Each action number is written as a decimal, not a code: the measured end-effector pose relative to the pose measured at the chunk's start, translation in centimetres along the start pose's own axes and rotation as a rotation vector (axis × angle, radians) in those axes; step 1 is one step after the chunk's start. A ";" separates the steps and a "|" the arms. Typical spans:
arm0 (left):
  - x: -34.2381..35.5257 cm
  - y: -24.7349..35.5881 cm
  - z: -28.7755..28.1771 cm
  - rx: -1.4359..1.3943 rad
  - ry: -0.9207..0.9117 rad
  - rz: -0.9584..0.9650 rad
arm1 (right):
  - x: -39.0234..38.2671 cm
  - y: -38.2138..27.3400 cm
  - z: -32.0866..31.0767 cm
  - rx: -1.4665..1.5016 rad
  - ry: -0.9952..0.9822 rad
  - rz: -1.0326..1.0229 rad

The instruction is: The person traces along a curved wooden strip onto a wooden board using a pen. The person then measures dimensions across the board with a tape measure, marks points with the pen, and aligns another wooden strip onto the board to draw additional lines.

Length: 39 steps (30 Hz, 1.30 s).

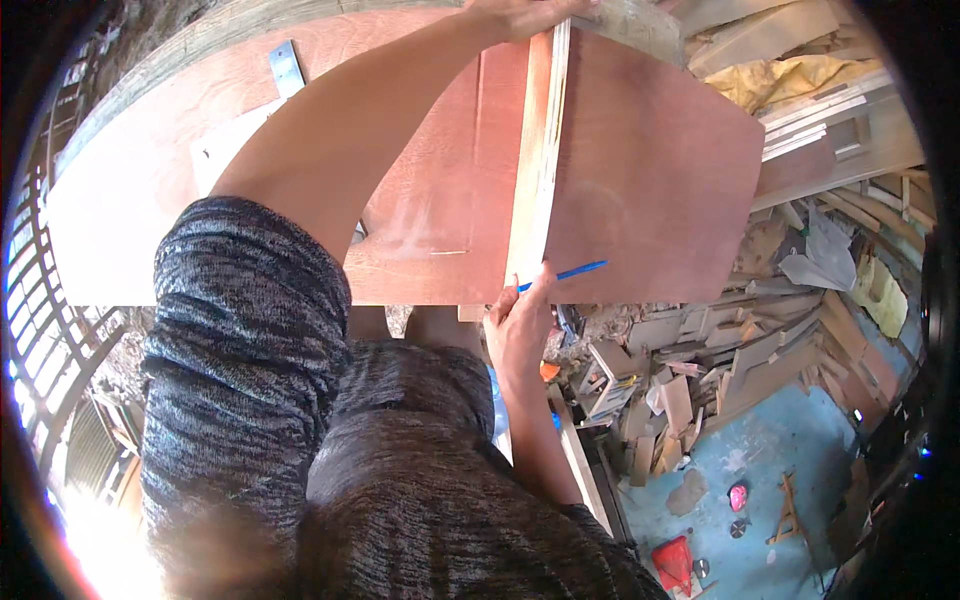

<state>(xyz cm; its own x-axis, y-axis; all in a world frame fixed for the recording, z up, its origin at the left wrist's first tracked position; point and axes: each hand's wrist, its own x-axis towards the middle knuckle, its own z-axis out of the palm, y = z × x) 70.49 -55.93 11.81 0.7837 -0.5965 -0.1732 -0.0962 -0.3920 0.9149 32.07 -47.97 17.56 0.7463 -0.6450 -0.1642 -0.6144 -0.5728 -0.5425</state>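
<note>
A long, narrow wooden strip (538,150) lies across a reddish-brown plywood sheet (650,170), running from its far edge to its near edge. My left arm stretches forward over the sheet, and my left hand (515,14) grips the strip's far end; the top of the picture cuts off part of the hand. At the near end, my right hand (522,325) is closed around a blue pen (580,270), its fingers against the strip. The pen lies nearly level, pointing right over the sheet.
A metal plate (286,68) lies on the sheet's far left. Wood offcuts (740,350) are heaped at the right, beside a crumpled clear plastic bag (822,250) and a yellow cloth (790,80). A red object (674,563) sits on the blue floor (770,430). Metal bars (35,310) stand at the left.
</note>
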 end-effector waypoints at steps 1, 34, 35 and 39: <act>0.0 0.1 -0.1 -0.023 -0.033 0.021 | -0.1 0.1 -0.1 0.013 -0.022 0.023; 1.8 -2.4 -0.6 -0.357 -0.220 0.010 | 0.3 -0.3 -0.3 0.043 -0.041 0.057; 2.0 -2.7 -0.6 -0.349 -0.226 0.019 | 0.3 -0.4 -0.3 0.037 -0.046 0.058; 2.3 -3.4 -0.1 -0.436 -0.200 0.078 | 0.2 -0.1 -0.1 0.045 -0.057 0.067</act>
<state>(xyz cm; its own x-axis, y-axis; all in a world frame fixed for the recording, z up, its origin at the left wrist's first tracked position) 72.63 -55.90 8.31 0.6470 -0.7521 -0.1253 0.1494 -0.0361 0.9881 32.24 -48.06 17.70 0.7183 -0.6504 -0.2471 -0.6521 -0.5057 -0.5648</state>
